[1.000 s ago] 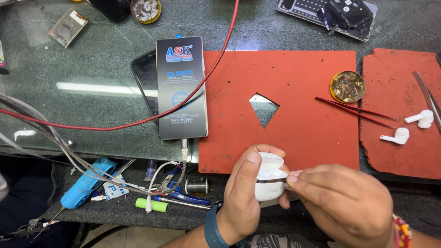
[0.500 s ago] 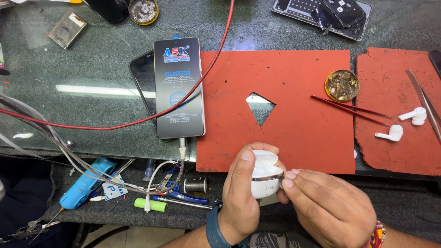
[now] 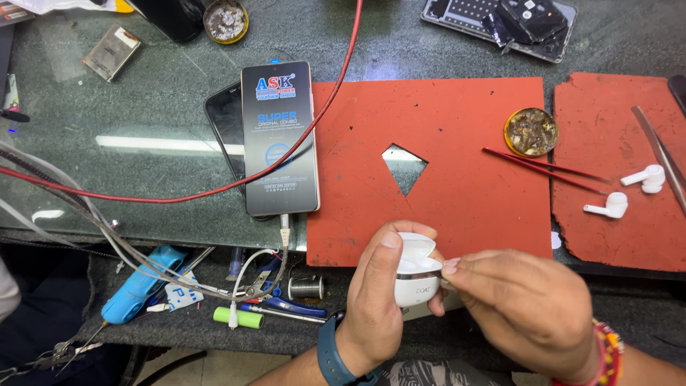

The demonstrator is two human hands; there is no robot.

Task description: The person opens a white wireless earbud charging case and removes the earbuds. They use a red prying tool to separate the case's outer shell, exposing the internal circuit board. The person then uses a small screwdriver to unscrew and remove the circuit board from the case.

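Head view shows us our left hand (image 3: 375, 293) wrapped around a small white earbud case (image 3: 416, 275), thumb up along its near side, fingers closed behind it. The case sits upright in that grip, just over the front edge of the red mat (image 3: 436, 164), its long axis running from our wrist up toward the mat, lid end away from us and tipped open. Our right hand (image 3: 525, 314) comes in from the right, fingers pinched narrow, the fingertips (image 3: 450, 266) touching the seam where lid meets body. Whether something thin sits between those fingertips we cannot tell. So the case lies directly left of the right hand, touching it, and both hands are on it. Two loose white earbuds (image 3: 625, 193) lie well apart on the second mat, beside red probes (image 3: 543, 168).

Against the earlier frames, the hands have stayed at the same spot with the grip unchanged; the right fingertips have crept slightly along the seam, and the head has shifted a little.
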